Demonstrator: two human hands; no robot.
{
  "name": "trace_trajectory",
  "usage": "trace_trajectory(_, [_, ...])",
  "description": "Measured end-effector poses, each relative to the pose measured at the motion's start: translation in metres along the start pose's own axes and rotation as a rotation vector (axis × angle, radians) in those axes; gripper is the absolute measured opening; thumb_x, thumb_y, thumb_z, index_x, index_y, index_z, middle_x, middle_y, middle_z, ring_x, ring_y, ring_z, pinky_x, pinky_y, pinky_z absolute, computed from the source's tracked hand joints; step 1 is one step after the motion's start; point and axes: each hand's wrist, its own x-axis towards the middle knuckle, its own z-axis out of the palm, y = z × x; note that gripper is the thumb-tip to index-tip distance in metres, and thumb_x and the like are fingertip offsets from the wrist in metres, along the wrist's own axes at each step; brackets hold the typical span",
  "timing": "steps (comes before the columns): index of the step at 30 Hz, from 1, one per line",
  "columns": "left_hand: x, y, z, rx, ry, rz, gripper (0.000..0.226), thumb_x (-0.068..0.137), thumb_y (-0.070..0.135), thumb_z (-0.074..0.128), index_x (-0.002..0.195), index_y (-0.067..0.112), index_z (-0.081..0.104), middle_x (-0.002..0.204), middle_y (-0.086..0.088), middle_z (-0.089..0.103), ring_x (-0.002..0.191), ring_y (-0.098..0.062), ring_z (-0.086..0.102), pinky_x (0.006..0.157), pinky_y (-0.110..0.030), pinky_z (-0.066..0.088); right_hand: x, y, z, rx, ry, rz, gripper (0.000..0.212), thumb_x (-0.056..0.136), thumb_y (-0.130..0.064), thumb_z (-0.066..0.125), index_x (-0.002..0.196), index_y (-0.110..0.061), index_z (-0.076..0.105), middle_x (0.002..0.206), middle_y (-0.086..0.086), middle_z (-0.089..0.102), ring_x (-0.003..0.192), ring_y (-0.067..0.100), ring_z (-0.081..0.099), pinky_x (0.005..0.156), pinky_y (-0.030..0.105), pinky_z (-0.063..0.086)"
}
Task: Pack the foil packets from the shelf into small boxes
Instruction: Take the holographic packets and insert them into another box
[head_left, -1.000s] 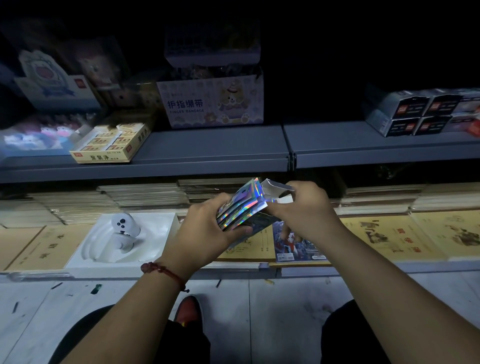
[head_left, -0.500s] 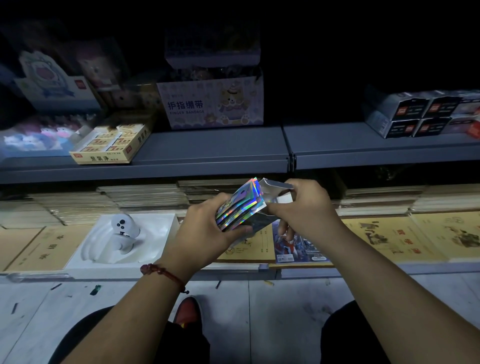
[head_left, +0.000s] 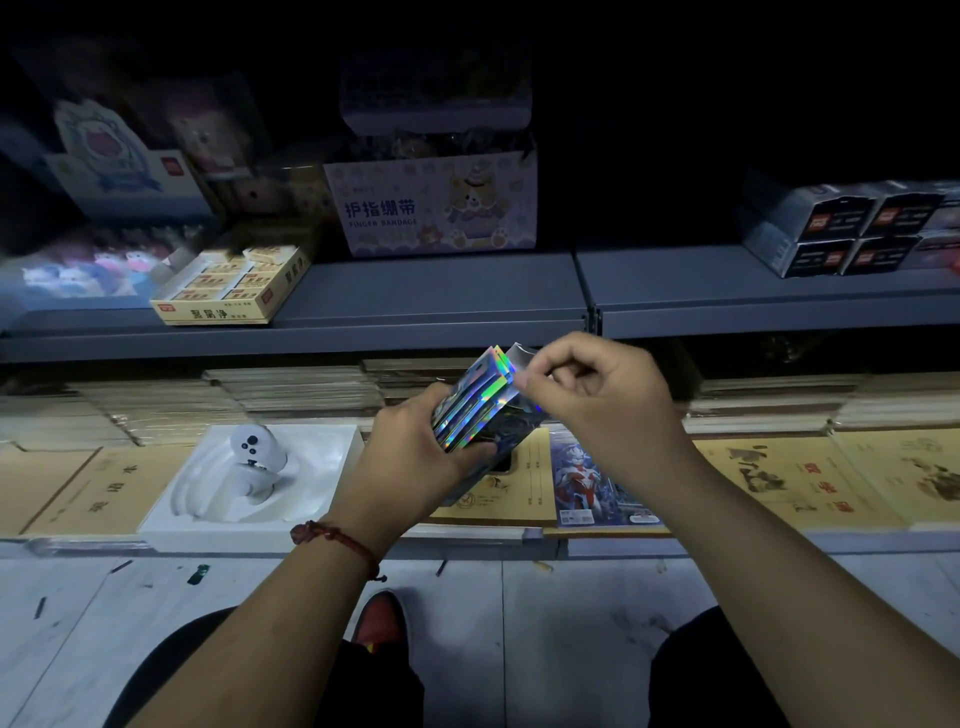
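My left hand (head_left: 415, 447) grips a stack of several shiny holographic foil packets (head_left: 475, 402), tilted up and to the right above the lower shelf. Behind and under the stack sits a small dark box (head_left: 506, 452) with a silvery open flap (head_left: 519, 356). My right hand (head_left: 597, 395) has its fingers curled and pinches the flap at the top edge of the stack. How far the packets sit inside the box is hidden by my hands. Small dark boxes (head_left: 852, 228) are stacked on the upper shelf at the far right.
A grey upper shelf (head_left: 441, 291) carries a finger bandage carton (head_left: 431, 208) and a yellow eraser box (head_left: 228, 286). On the lower shelf lie a white tray with a white controller (head_left: 254, 457), brown notebooks (head_left: 795, 478) and a picture card (head_left: 587, 483). Below is pale floor.
My right hand has lifted and shifted from the box's side to the flap at the top of the packets. The left hand holds the stack almost where it was.
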Motion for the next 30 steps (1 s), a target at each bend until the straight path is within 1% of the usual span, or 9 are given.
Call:
trace_trajectory(4, [0.000,0.000,0.002,0.020,-0.004,0.012,0.043,0.074,0.043,0.086,0.109,0.035,0.062,0.087,0.018,0.069,0.079,0.004,0.063,0.062,-0.010,0.042,-0.003,0.003,0.007,-0.045,-0.028,0.026,0.017,0.087,-0.017,0.078,0.072,-0.012,0.072,0.054,-0.003,0.043,0.053,0.011,0.037,0.056,0.029,0.036])
trace_trajectory(8, [0.001,-0.002,0.002,0.035,-0.008,0.025,0.043,0.074,0.046,0.085,0.108,0.039,0.059,0.084,0.023,0.065,0.080,0.007,0.062,0.061,-0.008,0.041,-0.002,0.004,0.009,-0.007,-0.010,0.062,0.019,0.088,-0.019,0.078,0.072,-0.011,0.073,0.056,0.009,0.048,0.061,0.021,0.049,0.062,0.045,0.054])
trace_trajectory(12, [0.000,-0.003,0.003,0.051,-0.010,0.050,0.044,0.074,0.046,0.085,0.103,0.048,0.051,0.083,0.026,0.064,0.079,0.005,0.063,0.064,-0.020,0.048,-0.004,0.001,0.011,0.024,0.031,0.073,0.022,0.088,-0.020,0.079,0.069,-0.010,0.073,0.052,0.006,0.046,0.059,0.018,0.047,0.059,0.039,0.050])
trace_trajectory(15, [0.000,-0.002,0.004,0.058,-0.009,0.059,0.043,0.073,0.046,0.084,0.101,0.046,0.052,0.083,0.024,0.064,0.078,0.003,0.062,0.063,-0.020,0.046,-0.005,0.000,0.012,0.011,0.050,0.053,0.023,0.089,-0.016,0.077,0.069,-0.007,0.071,0.057,0.017,0.050,0.061,0.020,0.050,0.060,0.043,0.053])
trace_trajectory(20, [0.001,0.001,0.004,0.060,-0.011,0.048,0.040,0.073,0.044,0.085,0.099,0.042,0.055,0.081,0.021,0.065,0.076,0.002,0.061,0.061,-0.020,0.047,-0.004,0.002,0.012,-0.009,0.100,0.010,0.023,0.090,-0.009,0.074,0.069,-0.001,0.068,0.054,0.008,0.045,0.055,0.016,0.044,0.054,0.033,0.048])
trace_trajectory(23, [0.002,0.001,0.004,0.059,-0.015,0.029,0.040,0.072,0.044,0.085,0.098,0.042,0.055,0.080,0.022,0.065,0.077,0.002,0.062,0.064,-0.021,0.048,0.001,0.001,0.005,0.063,0.185,0.028,0.019,0.091,-0.011,0.074,0.074,-0.001,0.071,0.062,0.026,0.056,0.055,0.028,0.046,0.054,0.034,0.047])
trace_trajectory(25, [0.003,-0.001,0.003,0.058,-0.015,0.021,0.040,0.072,0.046,0.086,0.100,0.042,0.057,0.081,0.023,0.065,0.078,0.003,0.062,0.066,-0.023,0.050,0.004,0.001,-0.002,0.135,0.292,0.039,0.017,0.091,-0.010,0.073,0.077,-0.001,0.071,0.068,0.033,0.057,0.055,0.027,0.045,0.053,0.032,0.042])
trace_trajectory(28, [0.003,-0.003,0.004,0.068,-0.011,0.026,0.044,0.071,0.048,0.086,0.106,0.039,0.060,0.086,0.022,0.068,0.079,0.001,0.063,0.069,-0.025,0.051,0.008,0.004,-0.012,0.214,0.404,0.052,0.020,0.093,-0.012,0.071,0.077,-0.001,0.068,0.059,0.012,0.044,0.053,0.013,0.036,0.051,0.024,0.032])
trace_trajectory(30, [0.003,-0.003,0.004,0.065,-0.012,0.022,0.046,0.071,0.048,0.086,0.109,0.039,0.061,0.088,0.021,0.069,0.081,-0.001,0.064,0.071,-0.026,0.052,0.009,0.007,-0.013,0.255,0.352,0.075,0.026,0.094,-0.017,0.071,0.077,0.001,0.064,0.055,0.000,0.037,0.050,0.012,0.030,0.049,0.023,0.029])
